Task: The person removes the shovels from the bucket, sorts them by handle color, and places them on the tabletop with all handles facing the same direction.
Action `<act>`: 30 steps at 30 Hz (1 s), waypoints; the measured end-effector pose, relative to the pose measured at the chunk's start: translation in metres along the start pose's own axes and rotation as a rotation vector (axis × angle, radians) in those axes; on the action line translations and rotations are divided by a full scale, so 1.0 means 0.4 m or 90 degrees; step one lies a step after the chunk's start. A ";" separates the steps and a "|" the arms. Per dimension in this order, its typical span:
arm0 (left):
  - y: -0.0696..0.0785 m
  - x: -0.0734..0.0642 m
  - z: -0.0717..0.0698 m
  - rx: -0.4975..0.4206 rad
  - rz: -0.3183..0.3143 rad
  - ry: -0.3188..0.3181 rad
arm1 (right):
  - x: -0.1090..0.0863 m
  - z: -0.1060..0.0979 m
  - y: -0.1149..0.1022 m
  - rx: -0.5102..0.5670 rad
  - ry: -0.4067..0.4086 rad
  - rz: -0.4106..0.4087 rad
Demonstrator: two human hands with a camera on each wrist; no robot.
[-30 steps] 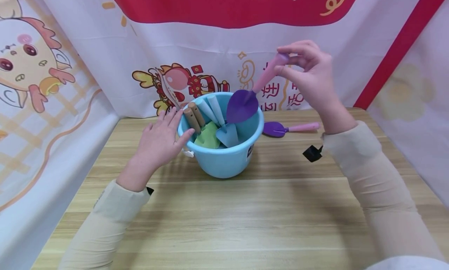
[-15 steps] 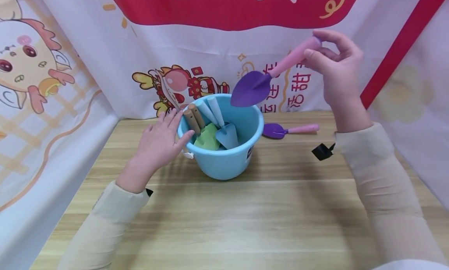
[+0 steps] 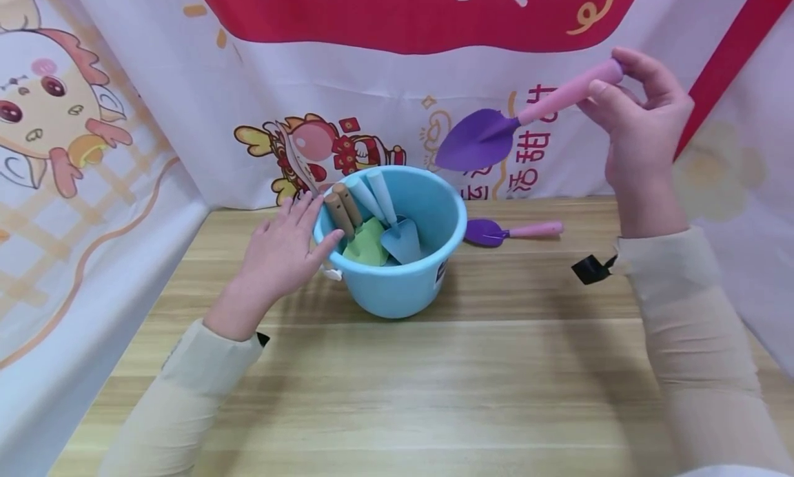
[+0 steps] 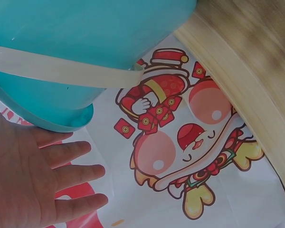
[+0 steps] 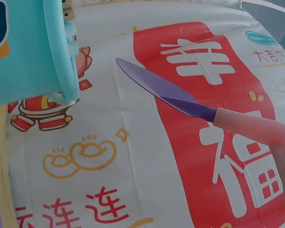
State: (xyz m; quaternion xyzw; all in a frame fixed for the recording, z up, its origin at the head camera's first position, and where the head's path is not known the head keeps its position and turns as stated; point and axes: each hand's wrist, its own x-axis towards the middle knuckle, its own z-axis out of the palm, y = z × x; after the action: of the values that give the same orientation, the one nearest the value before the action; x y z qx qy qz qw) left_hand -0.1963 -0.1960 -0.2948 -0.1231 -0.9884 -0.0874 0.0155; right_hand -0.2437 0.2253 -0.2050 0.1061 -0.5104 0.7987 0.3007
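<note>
A light blue bucket (image 3: pixel 397 291) stands on the wooden table, and my left hand (image 3: pixel 282 253) rests at its left rim with fingers straight. In the left wrist view those spread fingers (image 4: pixel 73 178) lie along the bucket's edge. My right hand (image 3: pixel 648 122) pinches the end of a pink handle, holding a purple-bladed trowel (image 3: pixel 477 140) up in the air right of the bucket. Inside the bucket are a light blue trowel (image 3: pixel 402 239), a green tool head (image 3: pixel 367 242), two brown handles (image 3: pixel 341 211) and another light blue handle (image 3: pixel 364 198).
A second purple trowel with a pink handle (image 3: pixel 486 233) lies on the table (image 3: pixel 397 394), just right of the bucket. Printed white cloth (image 3: pixel 366 84) hangs behind the table and along both sides. A white bucket handle (image 4: pixel 61 71) hangs on the bucket's outer side.
My right hand has carried the purple trowel up and to the right, from over the bucket to beyond its right rim, tilting it flatter. My left hand has stayed in place.
</note>
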 end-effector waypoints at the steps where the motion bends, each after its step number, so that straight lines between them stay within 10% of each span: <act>1: 0.001 0.001 -0.001 0.001 0.001 -0.001 | 0.001 -0.006 0.000 0.004 0.003 -0.001; 30: 0.004 0.003 -0.006 0.002 -0.004 -0.015 | 0.072 -0.195 0.002 0.004 0.177 0.130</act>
State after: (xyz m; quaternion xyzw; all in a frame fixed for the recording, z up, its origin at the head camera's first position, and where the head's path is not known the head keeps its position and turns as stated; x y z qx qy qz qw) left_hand -0.1972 -0.1947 -0.2919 -0.1209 -0.9891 -0.0846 0.0033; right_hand -0.2566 0.3044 -0.2276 -0.0566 -0.4695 0.8337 0.2851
